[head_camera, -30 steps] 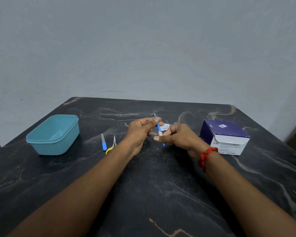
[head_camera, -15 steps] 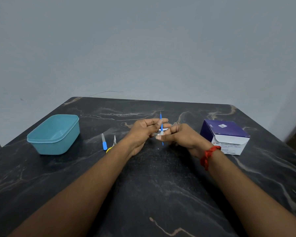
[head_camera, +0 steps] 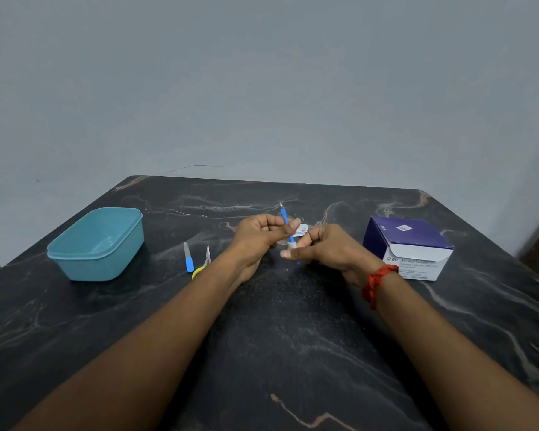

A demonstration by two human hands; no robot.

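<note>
Seems partway through cleaning: holds slim blue-handled, metal-tipped tool [head_camera: 284,219] tip-up above dark marble tabletop [head_camera: 293,337] at 12 o'clock, left hand [head_camera: 257,241] curled round it, right hand [head_camera: 327,251] pinching small white swab [head_camera: 291,245] on its lower shaft, with two small tools at 9 o'clock seemingly left to wipe.

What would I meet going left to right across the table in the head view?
Tub → file → nippers → left hand → blue tool → right hand → box.
</note>
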